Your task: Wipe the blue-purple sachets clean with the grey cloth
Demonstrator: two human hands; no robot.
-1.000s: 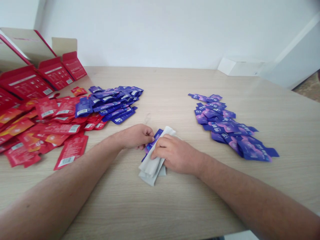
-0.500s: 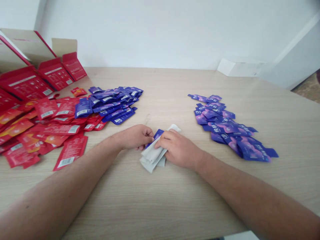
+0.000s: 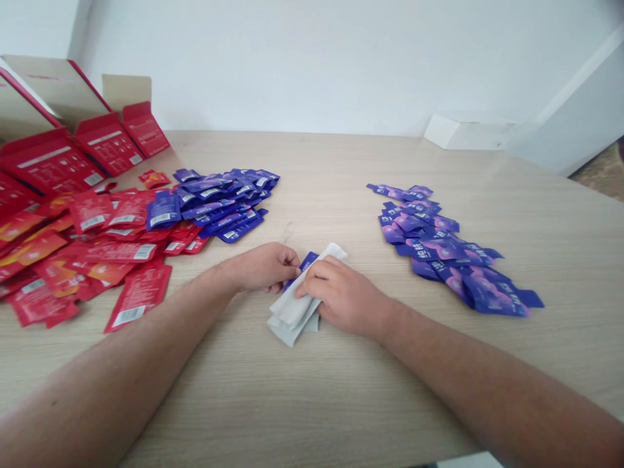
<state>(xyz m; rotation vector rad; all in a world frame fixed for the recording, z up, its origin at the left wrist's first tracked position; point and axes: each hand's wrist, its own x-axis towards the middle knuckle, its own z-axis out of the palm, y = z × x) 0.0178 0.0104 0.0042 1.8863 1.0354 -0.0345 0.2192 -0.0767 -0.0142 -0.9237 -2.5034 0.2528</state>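
A blue sachet lies flat on the wooden table in front of me. My left hand is closed, its fingertips pinching the sachet's left edge. A folded grey-white cloth covers most of the sachet, and my right hand is closed on that cloth, pressing it down onto the sachet. Only the sachet's upper corner shows between my two hands.
A pile of blue sachets lies at the left next to many red sachets and opened red cartons. Another row of blue sachets lies at the right. A white box sits at the far edge.
My right hand slid the cloth up along the sachet and then back down a little toward me. My left hand stayed put on the sachet's edge.
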